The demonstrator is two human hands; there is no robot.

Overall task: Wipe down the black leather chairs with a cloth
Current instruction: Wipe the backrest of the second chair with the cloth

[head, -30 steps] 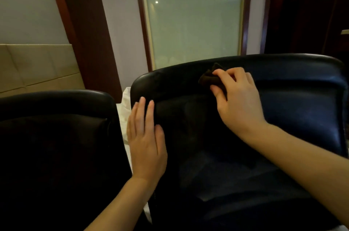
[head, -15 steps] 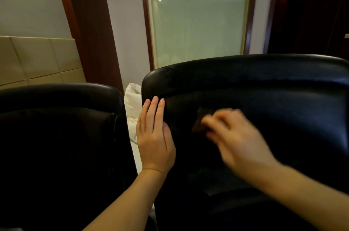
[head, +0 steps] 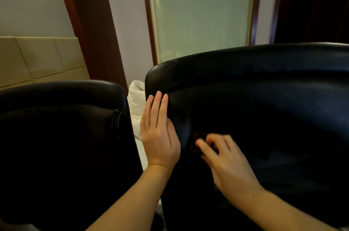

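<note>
The scene is seen from one head-worn wide-angle camera, aimed forward and slightly down, close over two black chair backs (head: 255, 83) that fill the lower half of the frame. Both forearms are seen entering from the bottom edge. A frosted window (head: 200, 13) is framed at upper centre. No second view is given.

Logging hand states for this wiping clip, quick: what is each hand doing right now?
Left hand: open, flat against the right chair.
Right hand: fingers curled on a dark cloth, blurred.
</note>
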